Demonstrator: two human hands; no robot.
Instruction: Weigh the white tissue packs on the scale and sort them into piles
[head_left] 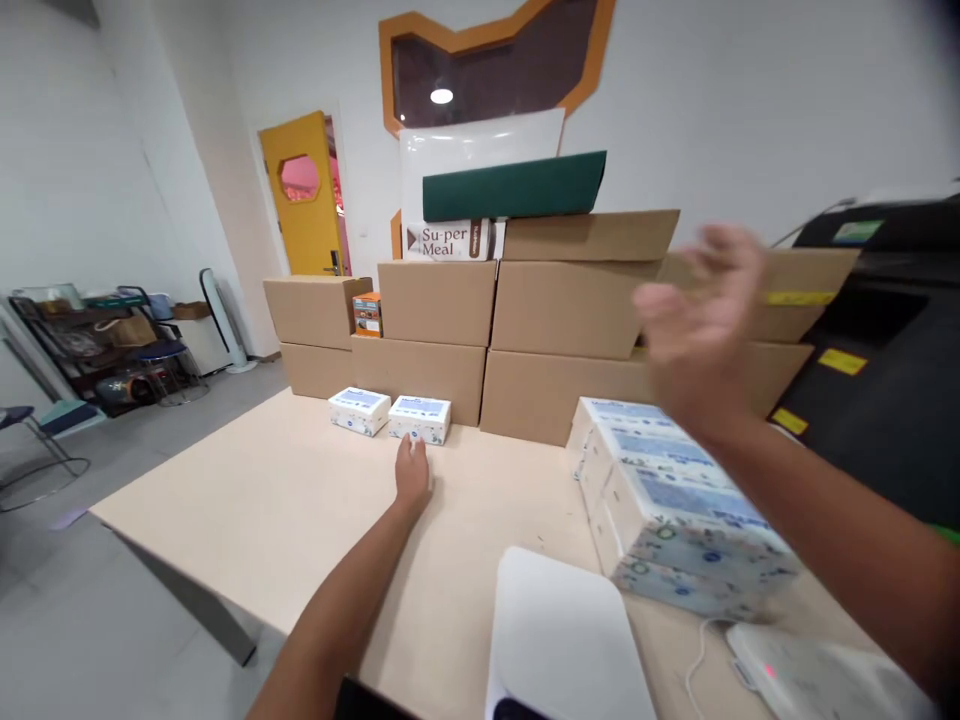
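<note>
Two small white tissue packs with blue print stand side by side near the boxes: a left pack (pixel 358 411) and a right pack (pixel 420 418). My left hand (pixel 412 474) reaches over the table, its fingers stretched out at the lower front of the right pack; it looks to touch it, without wrapping round it. My right hand (pixel 705 320) is raised in the air above a stack of tissue packs (pixel 660 500). Its fingers are apart, slightly blurred, and hold nothing. The stack is piled in rows on the table's right side.
Cardboard boxes (pixel 420 375) line the back of the table (pixel 247 480), topped by a green box (pixel 517 188). In front of me lies a white device (pixel 566 630). A white unit with a red light (pixel 817 670) and cable sits front right, beside a large black machine (pixel 892 380).
</note>
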